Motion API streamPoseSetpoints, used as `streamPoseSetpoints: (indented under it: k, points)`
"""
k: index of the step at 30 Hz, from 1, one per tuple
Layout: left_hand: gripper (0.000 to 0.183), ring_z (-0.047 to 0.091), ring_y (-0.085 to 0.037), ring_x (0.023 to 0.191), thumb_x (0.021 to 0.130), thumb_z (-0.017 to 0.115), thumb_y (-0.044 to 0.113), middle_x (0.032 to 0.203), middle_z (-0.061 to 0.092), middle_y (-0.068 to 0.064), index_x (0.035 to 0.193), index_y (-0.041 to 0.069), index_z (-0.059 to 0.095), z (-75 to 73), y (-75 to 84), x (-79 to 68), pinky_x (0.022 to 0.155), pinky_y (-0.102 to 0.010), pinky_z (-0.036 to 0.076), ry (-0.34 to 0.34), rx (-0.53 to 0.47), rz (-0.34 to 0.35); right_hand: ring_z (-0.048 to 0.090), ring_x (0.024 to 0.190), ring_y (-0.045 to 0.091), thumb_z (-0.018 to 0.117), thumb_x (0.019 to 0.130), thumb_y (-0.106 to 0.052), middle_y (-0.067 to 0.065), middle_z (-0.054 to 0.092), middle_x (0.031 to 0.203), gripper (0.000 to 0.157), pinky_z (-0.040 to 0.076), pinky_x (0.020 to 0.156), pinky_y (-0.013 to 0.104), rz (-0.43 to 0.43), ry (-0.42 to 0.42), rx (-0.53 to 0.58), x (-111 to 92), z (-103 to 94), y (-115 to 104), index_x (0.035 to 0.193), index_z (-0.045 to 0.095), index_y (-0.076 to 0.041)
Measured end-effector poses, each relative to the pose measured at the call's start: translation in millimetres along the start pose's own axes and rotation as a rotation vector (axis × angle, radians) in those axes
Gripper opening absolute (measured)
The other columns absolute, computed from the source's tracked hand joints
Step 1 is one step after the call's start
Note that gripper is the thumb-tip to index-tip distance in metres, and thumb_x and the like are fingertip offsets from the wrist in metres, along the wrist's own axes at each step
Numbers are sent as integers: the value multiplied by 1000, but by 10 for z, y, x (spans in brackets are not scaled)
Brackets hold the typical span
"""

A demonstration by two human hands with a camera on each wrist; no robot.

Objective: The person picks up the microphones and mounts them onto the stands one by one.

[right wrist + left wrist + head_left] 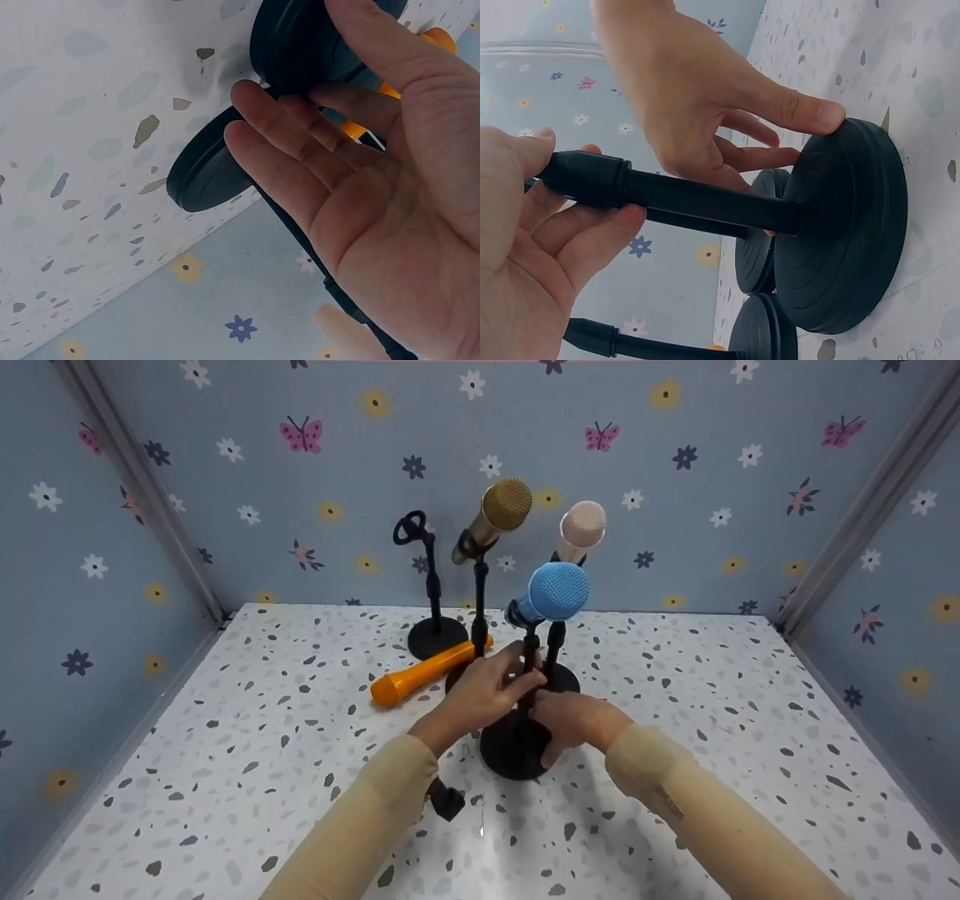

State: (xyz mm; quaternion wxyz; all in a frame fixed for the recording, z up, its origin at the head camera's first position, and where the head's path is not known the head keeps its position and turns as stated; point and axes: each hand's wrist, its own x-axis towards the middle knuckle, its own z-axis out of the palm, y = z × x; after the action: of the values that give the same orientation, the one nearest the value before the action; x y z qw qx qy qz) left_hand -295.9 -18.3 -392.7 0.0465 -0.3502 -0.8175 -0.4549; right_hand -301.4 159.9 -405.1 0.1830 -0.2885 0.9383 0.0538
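A blue microphone [559, 591] sits tilted in the clip of the nearest black microphone stand [510, 754]. My left hand [480, 694] holds this stand's pole, with thumb and fingers around its thicker collar in the left wrist view. Low on the same stand, my right hand [574, 716] has its thumb [821, 116] on the round base's rim and its fingers reaching behind the pole. Just behind stand a gold microphone [508, 504] and a pale pink microphone [583, 525], each on its own black stand. The hands hide parts of the bases.
An orange microphone [420, 671] lies on the speckled table [285, 750], left of my left hand. Behind it is a black stand [435, 639] with a vacant clip. A small black piece [448, 802] shows beside my left sleeve. Patterned walls [712, 450] enclose the table.
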Motion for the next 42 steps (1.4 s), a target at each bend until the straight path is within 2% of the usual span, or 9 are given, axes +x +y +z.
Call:
streamPoseSetpoints:
  k: [6,10,15,20,24,30,34,42]
  points:
    - [27,69,-14,106,104,59,33,111,70,-2,119,11,57,2,7,2,89,-29,55,-4,9,-2,63,108,30,90,75,-38,16,57,130,76,51,98,42,-29,19,7,-20,45,54,136,62,-3]
    - [26,67,-13,110,104,60,26,114,70,-3,122,7,57,0,4,-6,95,-28,53,-29,-59,10,60,113,31,86,81,-39,16,52,139,84,48,102,43,-3,0,49,-72,84,86,149,50,-6]
    - [32,66,-20,116,103,61,15,121,69,-13,132,5,54,-13,-44,-33,101,-29,50,-89,-179,48,57,118,30,83,85,-37,14,50,142,83,46,105,44,16,-13,80,-102,114,100,153,45,-9]
    - [42,65,-24,119,102,62,8,126,67,-17,141,6,48,-35,-89,-54,102,-32,49,-126,-182,83,57,121,31,83,84,-38,15,50,143,83,45,106,46,17,-21,70,-101,106,74,153,46,-10]
    - [48,65,-16,118,100,64,7,129,67,-11,145,8,47,-32,-97,-54,100,-28,50,-115,-143,83,58,118,30,83,84,-40,14,51,140,84,46,105,47,24,-26,73,-100,108,75,153,45,-11]
    - [51,67,-14,113,100,65,10,121,71,-8,147,12,48,-23,-85,-45,99,-26,50,-86,-105,88,57,116,30,83,85,-39,15,52,138,85,47,103,47,35,-27,113,-102,129,114,154,43,-11]
    - [51,68,-13,112,99,67,13,117,72,-7,147,14,49,-15,-97,-51,98,-27,51,-69,-112,99,56,120,31,82,86,-38,17,52,140,84,46,105,46,25,-28,117,-92,140,122,155,42,-10]
    - [48,69,-14,111,97,69,8,115,73,-8,142,9,51,-34,-97,-46,96,-28,52,-58,-159,114,53,124,29,82,86,-37,17,52,141,84,44,107,46,30,-36,124,-88,128,122,155,41,-11]
